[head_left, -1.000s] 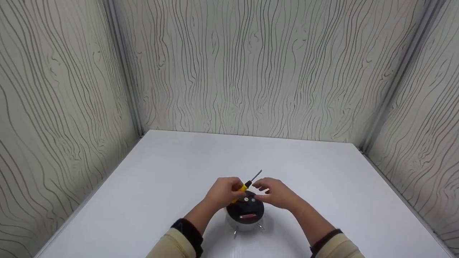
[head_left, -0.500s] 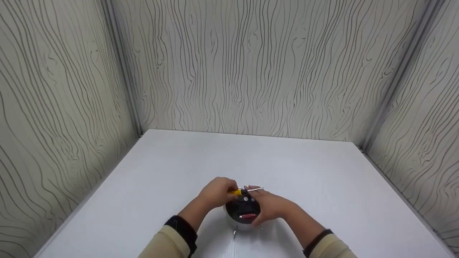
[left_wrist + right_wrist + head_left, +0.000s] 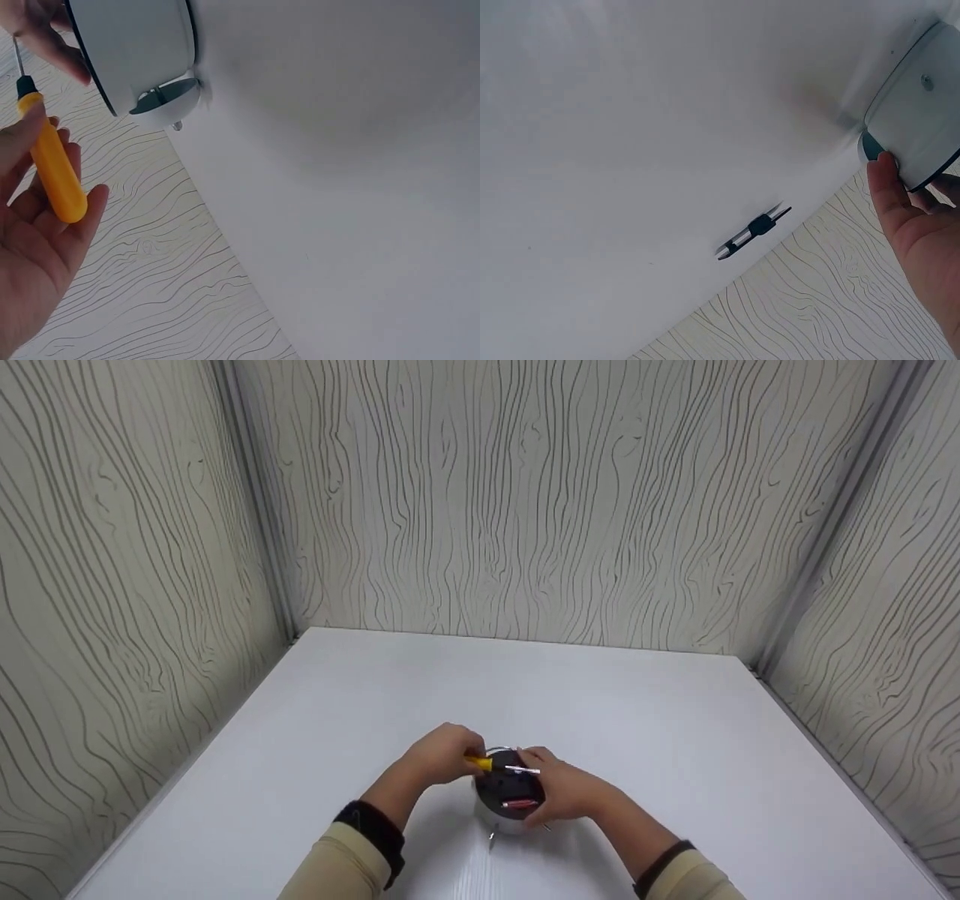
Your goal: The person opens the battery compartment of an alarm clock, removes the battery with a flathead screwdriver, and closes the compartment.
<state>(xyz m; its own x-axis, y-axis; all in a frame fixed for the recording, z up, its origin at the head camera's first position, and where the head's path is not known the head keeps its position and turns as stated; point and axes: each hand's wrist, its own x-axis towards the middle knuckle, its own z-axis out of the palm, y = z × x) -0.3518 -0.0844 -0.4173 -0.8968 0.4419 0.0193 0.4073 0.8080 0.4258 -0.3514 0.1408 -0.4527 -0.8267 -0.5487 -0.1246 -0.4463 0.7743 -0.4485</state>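
A round alarm clock with a white case and black back [image 3: 510, 787] lies back up on the table, its two short metal legs toward me. A red and silver battery [image 3: 519, 804] sits in its back. My left hand [image 3: 442, 754] holds a screwdriver [image 3: 54, 165] by its yellow handle above the clock's left side. The blade points right, apart from the back as far as I can tell. My right hand [image 3: 570, 787] grips the clock's right rim, thumb at the near side. A bell [image 3: 169, 105] shows on the case in the left wrist view.
The white table [image 3: 360, 682] has patterned walls [image 3: 487, 510] behind and at both sides. In the right wrist view, a small black and silver piece [image 3: 754, 231] lies near a table edge.
The right hand came down from beside the screwdriver blade onto the clock's right rim. The screwdriver swung from pointing far and right to pointing right, and the left hand shifted slightly left.
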